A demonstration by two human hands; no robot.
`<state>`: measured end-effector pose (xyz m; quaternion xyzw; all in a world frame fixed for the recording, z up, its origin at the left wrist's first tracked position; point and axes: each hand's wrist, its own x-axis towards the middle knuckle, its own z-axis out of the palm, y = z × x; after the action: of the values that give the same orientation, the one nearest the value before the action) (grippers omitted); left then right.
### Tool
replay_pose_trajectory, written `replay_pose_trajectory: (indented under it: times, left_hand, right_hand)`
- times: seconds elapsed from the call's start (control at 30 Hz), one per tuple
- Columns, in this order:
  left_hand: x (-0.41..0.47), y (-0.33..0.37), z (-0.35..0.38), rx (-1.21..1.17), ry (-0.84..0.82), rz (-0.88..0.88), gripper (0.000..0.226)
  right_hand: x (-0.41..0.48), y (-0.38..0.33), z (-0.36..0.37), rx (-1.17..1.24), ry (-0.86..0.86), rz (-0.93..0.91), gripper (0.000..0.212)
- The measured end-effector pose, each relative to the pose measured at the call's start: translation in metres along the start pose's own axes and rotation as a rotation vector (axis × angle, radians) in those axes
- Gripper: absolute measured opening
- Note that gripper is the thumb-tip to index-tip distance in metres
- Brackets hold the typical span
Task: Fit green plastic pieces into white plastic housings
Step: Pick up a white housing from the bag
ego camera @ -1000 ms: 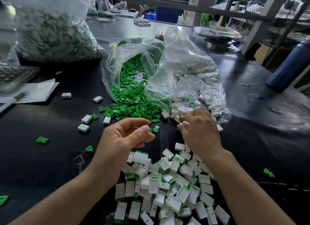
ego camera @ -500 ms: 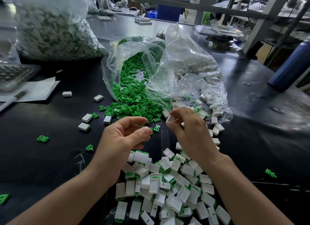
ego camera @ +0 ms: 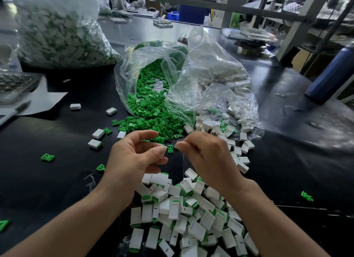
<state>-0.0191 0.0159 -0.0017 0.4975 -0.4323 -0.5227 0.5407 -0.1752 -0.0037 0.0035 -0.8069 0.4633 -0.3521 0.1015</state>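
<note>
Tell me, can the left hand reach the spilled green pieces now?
Probably yes: the left hand hovers just short of the green pieces, and nothing stands between them.

This is a factory assembly workshop. A black worktop (ego camera: 57,180) carries clear plastic bags (ego camera: 210,74) spilling green plastic pieces (ego camera: 149,103) and white plastic housings (ego camera: 206,124) in bulk. Grey metal rack frames (ego camera: 298,26) and blue plastic crates (ego camera: 191,13) stand at the far side.

pieces bag (ego camera: 134,78): mid-table, left of housings bag (ego camera: 220,74)
full bag (ego camera: 57,32): far left, behind
pile (ego camera: 191,218): front, before both bags
bottle (ego camera: 329,72): far right
paper (ego camera: 47,101): left edge
</note>
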Motion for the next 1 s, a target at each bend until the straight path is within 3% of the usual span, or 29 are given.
replay_pose_trajectory:
  times: [0.07, 0.17, 0.3, 0.43, 0.67, 0.8, 0.9, 1.0]
  left_hand:
    - [0.0, 0.0, 0.0, -0.007, 0.006, -0.001, 0.025]
    - [0.0, 0.0, 0.0, -0.012, -0.007, 0.004, 0.026]
    - [0.0, -0.001, 0.001, -0.021, -0.025, 0.008, 0.028]
    - [0.0, 0.0, 0.001, -0.017, -0.042, 0.01, 0.031]
    - [-0.001, 0.001, 0.002, -0.008, -0.064, 0.009, 0.031]
    - [-0.003, 0.002, 0.002, -0.005, -0.071, 0.01, 0.03]
    - [-0.003, 0.002, 0.001, -0.002, -0.077, 0.01, 0.03]
    - [-0.003, 0.002, 0.002, -0.005, -0.078, 0.008, 0.028]
  right_hand:
    - [0.002, 0.009, 0.0, -0.039, 0.039, 0.107, 0.029]
    - [0.002, 0.018, 0.006, -0.097, -0.044, 0.169, 0.019]
    - [0.001, 0.016, 0.013, -0.21, -0.242, 0.124, 0.044]
    - [0.003, 0.018, 0.016, -0.289, -0.36, 0.113, 0.046]
    - [0.004, 0.025, 0.013, -0.229, -0.283, 0.221, 0.025]
    - [0.001, 0.028, 0.012, -0.224, -0.224, 0.184, 0.018]
    - [0.001, 0.026, 0.005, -0.045, -0.099, 0.257, 0.017]
    - [0.002, 0.015, -0.003, 0.358, -0.032, 0.417, 0.013]
